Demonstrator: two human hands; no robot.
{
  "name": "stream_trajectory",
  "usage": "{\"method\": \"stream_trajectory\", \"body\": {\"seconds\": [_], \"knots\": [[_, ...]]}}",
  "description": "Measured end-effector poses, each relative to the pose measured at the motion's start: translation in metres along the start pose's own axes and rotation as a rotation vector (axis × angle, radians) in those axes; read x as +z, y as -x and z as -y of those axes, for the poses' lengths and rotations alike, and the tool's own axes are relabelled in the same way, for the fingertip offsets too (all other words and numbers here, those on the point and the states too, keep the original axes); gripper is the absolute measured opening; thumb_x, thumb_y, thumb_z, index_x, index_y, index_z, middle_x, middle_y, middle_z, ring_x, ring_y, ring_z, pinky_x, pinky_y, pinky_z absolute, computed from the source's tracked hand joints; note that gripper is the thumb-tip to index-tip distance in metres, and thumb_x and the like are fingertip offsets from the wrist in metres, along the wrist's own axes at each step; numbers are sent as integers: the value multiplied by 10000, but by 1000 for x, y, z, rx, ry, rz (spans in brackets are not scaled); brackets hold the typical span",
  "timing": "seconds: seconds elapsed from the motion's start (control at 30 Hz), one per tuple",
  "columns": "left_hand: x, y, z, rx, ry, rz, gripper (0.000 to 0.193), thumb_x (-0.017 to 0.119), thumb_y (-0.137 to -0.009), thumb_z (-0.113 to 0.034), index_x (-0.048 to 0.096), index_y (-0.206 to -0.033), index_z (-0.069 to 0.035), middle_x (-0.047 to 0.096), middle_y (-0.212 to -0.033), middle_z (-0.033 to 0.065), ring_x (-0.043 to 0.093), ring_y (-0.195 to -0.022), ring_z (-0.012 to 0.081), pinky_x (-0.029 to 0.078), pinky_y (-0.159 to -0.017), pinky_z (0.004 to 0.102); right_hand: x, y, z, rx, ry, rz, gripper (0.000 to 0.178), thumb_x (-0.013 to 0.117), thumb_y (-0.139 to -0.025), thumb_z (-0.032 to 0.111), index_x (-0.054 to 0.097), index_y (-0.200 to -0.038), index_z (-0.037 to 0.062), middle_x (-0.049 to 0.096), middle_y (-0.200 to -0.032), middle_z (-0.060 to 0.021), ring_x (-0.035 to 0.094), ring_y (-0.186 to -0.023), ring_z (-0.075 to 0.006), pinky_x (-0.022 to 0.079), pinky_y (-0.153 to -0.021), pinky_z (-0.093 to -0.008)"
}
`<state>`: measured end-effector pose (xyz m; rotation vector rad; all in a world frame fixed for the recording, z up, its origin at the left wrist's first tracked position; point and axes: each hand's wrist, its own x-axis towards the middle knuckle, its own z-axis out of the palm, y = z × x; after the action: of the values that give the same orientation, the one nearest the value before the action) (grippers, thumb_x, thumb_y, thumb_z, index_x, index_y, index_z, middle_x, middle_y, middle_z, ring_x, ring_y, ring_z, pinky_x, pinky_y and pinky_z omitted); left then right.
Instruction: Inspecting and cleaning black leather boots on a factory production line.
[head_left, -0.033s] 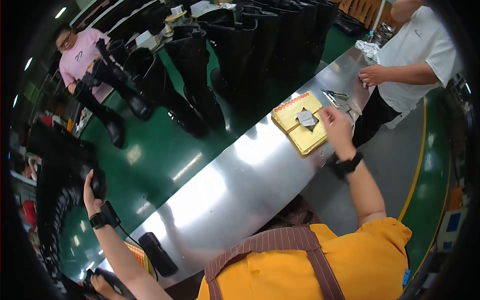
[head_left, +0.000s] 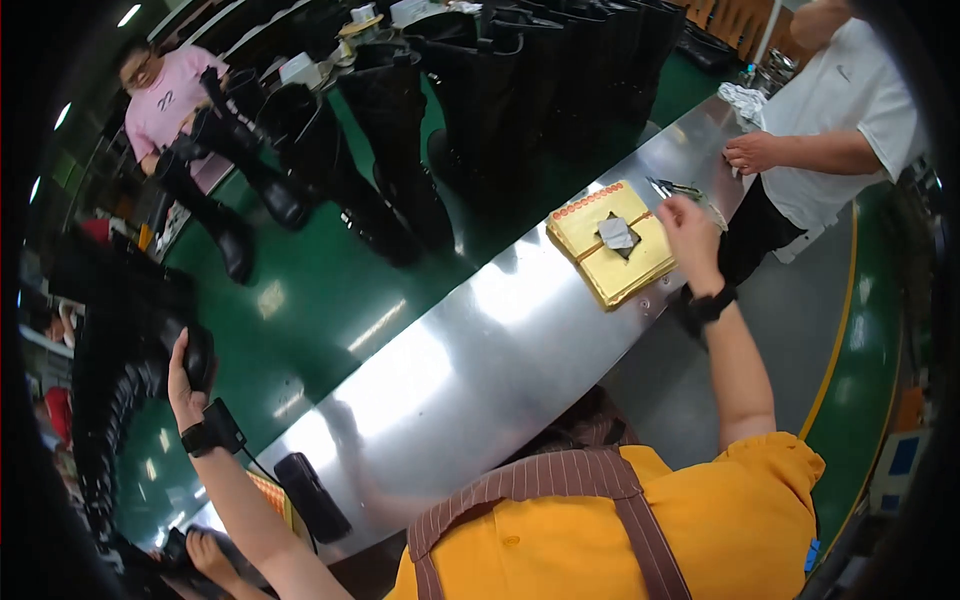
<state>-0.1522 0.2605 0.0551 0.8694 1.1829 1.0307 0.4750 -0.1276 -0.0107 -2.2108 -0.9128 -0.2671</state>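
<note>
My left hand [head_left: 184, 388] is closed against the toe of a tall black lace-up boot [head_left: 198, 360] at the left; the shaft falls into the dark rim of the picture. To the right, my right hand [head_left: 692, 236] hovers by the right edge of a stack of gold paper sheets [head_left: 588, 215], its fingers curled together. Whatever those fingers hold, if anything, cannot be made out. A crumpled silvery-white piece [head_left: 617, 233] lies on a dark star-shaped patch on the stack. Just behind my right hand are small metal hand tools [head_left: 680, 188], partly covered by it.
The stack rests on a long shiny metal bench [head_left: 400, 400]. Beyond stand tall black boots [head_left: 385, 130] on a green surface [head_left: 330, 290]. A dark power bank [head_left: 312, 498] lies lower left. A co-worker's hand [head_left: 752, 152] rests at the bench's far right; a person in pink [head_left: 165, 105] handles boots.
My right hand has shifted slightly to the right, away from the gold paper stack. My left hand stays on the boot's toe.
</note>
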Motion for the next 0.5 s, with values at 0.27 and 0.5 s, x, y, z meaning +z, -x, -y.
{"method": "stream_trajectory", "body": {"seconds": [0.27, 0.5], "knots": [[108, 172, 89, 136, 169, -18, 943, 873, -686, -197, 315, -1398, 68, 581, -1165, 175, 645, -976, 222, 545, -827, 313, 44, -91, -169, 27, 404, 267, 357, 706, -836, 242, 591, -1093, 21, 669, -1032, -232, 629, -995, -421, 489, -836, -456], [142, 231, 150, 209, 178, -53, 954, 827, -734, -178, 240, -1437, 89, 567, -1210, 189, 620, -1039, 232, 521, -894, 325, 11, -84, -141, -8, 389, 214, 280, 599, -947, 262, 594, -1054, 3, 674, -974, -158, 639, -919, -280, 483, -808, -358]]}}
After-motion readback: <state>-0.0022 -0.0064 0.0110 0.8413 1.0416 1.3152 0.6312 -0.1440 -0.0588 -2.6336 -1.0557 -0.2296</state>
